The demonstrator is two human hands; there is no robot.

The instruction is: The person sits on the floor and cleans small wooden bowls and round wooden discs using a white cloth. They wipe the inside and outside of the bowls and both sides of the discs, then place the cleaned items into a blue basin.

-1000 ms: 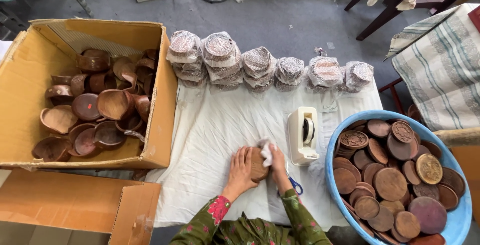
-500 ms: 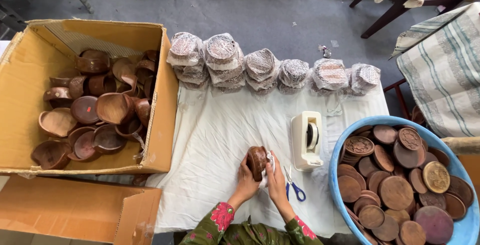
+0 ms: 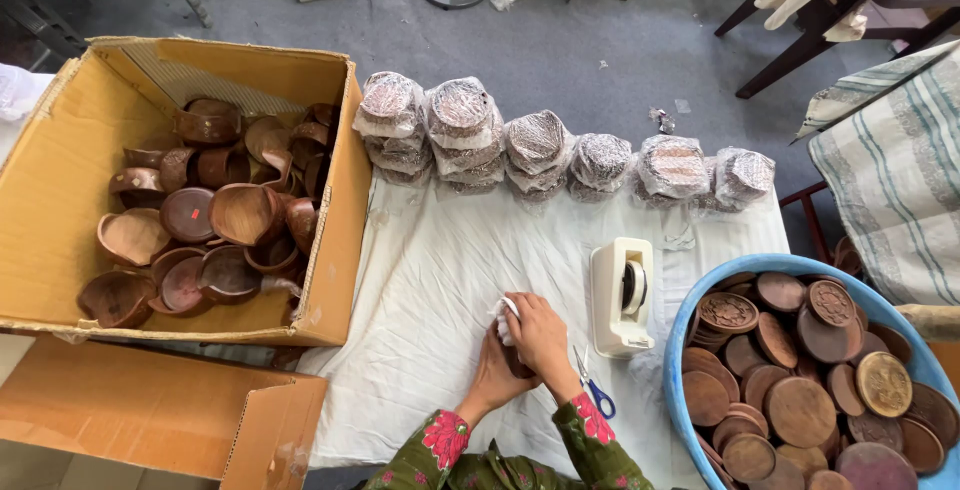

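Two hands meet at the near edge of the white cloth (image 3: 440,280). Far left, a cardboard box (image 3: 60,180) holds brown wooden bowls (image 3: 240,212). The left hand (image 3: 492,375) cups a small dark wooden piece (image 3: 516,360) from below, its fingers curled shut round it. The right hand (image 3: 540,335) lies over the top, fingers closed, pressing a white rag (image 3: 503,318) onto it, so the piece is mostly hidden between the palms. Open cloth lies left and ahead of the hands, up to the row of plastic-wrapped stacks (image 3: 540,145). Blue-handled scissors (image 3: 595,390) lie just beside the right wrist, a white tape dispenser (image 3: 620,295) near, then a blue tub (image 3: 690,310) of wooden lids (image 3: 795,410).
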